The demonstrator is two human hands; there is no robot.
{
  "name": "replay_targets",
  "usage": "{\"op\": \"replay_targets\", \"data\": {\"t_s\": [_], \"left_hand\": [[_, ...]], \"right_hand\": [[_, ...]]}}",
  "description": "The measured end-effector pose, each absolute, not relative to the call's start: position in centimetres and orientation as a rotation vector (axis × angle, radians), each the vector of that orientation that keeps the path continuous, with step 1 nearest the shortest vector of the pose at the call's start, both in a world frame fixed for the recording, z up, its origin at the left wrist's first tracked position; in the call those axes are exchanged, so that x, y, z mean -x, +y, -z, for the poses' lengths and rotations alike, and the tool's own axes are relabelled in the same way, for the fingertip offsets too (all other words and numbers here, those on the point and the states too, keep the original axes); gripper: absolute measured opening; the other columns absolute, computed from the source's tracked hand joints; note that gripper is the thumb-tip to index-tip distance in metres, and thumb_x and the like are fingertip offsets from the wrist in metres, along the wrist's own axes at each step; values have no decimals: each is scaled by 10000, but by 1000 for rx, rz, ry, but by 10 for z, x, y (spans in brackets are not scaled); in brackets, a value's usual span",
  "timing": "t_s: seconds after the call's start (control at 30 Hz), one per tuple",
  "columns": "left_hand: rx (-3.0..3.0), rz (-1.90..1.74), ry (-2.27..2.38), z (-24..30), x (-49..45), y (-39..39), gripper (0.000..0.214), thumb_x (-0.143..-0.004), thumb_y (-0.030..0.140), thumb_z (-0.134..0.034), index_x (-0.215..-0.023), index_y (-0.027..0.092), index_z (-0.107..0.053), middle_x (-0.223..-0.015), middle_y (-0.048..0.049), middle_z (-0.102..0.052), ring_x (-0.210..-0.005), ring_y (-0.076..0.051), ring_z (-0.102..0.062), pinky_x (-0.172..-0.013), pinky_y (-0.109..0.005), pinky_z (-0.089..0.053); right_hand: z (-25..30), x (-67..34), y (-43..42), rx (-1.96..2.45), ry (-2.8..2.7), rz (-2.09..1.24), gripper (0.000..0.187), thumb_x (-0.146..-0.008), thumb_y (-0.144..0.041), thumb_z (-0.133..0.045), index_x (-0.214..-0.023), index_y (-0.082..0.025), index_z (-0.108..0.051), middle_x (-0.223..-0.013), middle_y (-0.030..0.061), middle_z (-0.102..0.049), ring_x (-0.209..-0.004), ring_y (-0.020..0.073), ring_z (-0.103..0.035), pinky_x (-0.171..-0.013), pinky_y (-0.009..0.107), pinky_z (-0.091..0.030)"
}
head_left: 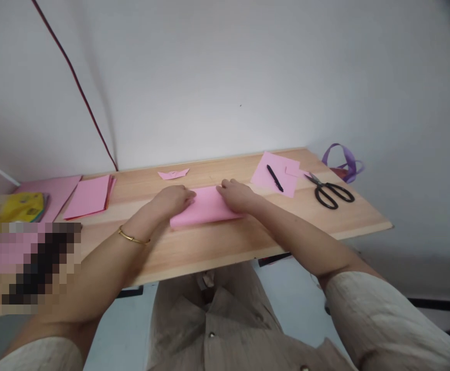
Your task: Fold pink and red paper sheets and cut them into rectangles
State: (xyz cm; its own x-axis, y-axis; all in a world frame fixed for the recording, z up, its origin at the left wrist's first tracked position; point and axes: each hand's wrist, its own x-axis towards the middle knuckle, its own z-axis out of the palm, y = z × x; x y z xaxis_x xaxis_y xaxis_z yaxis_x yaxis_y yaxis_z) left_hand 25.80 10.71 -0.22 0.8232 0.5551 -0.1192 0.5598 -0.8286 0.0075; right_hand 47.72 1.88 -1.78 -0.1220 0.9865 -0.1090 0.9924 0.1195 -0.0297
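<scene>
A folded pink sheet of paper [206,207] lies on the wooden table [225,242] in front of me. My left hand [174,199] presses on its far left corner with the fingers curled down. My right hand [236,194] presses on its far right corner, fingers bent onto the paper. Both hands rest on top of the sheet. A gold bangle [133,238] sits on my left wrist.
A small folded pink piece [173,174] lies behind the sheet. A stack of pink paper [89,196] is at the left, with a yellow packet [16,207] beyond it. At the right are a pink sheet [265,178] with a black pen [275,178], black scissors [331,191] and a purple ribbon [344,161].
</scene>
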Motion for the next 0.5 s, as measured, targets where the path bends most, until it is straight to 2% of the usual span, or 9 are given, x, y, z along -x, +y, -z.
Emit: {"op": "replay_targets", "data": {"t_s": [0.1, 0.23, 0.37, 0.5], "left_hand": [[-3045, 385, 954, -5, -265, 84, 432, -938, 481, -475, -1254, 242, -648, -981, -147, -668, -891, -273, -622, -805, -353, -432], [-3115, 369, 953, 5, -260, 64, 592, -921, 575, -468, -1428, 272, -496, -1128, -201, -633, -1022, -330, -586, -919, -422, -392], [-3066, 158, 957, 24, -245, 58, 648, -890, 624, -494, -1463, 325, -439, -1385, -210, -497, -1238, -390, -471, -1048, -484, -297], [-3006, 68, 990, 39, -234, 57, 655, -895, 646, -468, -1483, 368, -383, -1569, -163, -291, -1392, -425, -300, -1099, -513, -243]], "right_hand": [[13, -465, 15, -2096, 2243, 165, 415, -961, -384, -426, -1243, -125, -587, -1302, 189, -535, -1154, 327, -492, -853, 415, -457], [17, -459, 4, -2168, 2219, 141, 701, -900, -615, -437, -1376, -101, -479, -1388, 205, -491, -1248, 358, -426, -960, 476, -414], [34, -462, -9, -2209, 2285, 73, 781, -920, -650, -333, -1469, -96, -375, -1475, 187, -436, -1314, 361, -373, -1041, 500, -343], [47, -473, -16, -2202, 2302, 65, 761, -933, -646, -273, -1512, -156, -332, -1568, 126, -335, -1383, 356, -313, -1088, 519, -290]]}}
